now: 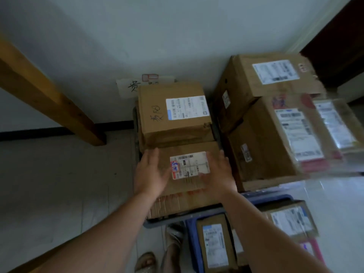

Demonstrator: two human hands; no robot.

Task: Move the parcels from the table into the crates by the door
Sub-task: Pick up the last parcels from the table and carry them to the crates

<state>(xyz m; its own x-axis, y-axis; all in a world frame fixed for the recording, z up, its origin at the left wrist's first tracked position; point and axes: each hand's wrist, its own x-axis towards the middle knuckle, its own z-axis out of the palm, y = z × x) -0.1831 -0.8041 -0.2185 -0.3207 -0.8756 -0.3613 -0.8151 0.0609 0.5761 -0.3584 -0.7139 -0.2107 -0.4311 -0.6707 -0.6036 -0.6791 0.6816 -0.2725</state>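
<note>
A brown cardboard parcel point(189, 182) with a white label lies in a dark crate point(157, 223) on the floor. My left hand point(150, 174) lies flat along the parcel's left side, fingers straight. On its right side rests my right hand point(217, 172), also with straight fingers. Behind it in the same crate stands a taller parcel point(173, 115) with handwriting and a label.
Big cardboard boxes point(266, 119) are stacked to the right against the wall. A blue crate point(271, 198) at bottom right holds more labelled parcels point(214, 245). A wooden table leg point(45, 91) slants at the left. A dark door point(338, 40) is at top right. My feet point(157, 257) show below.
</note>
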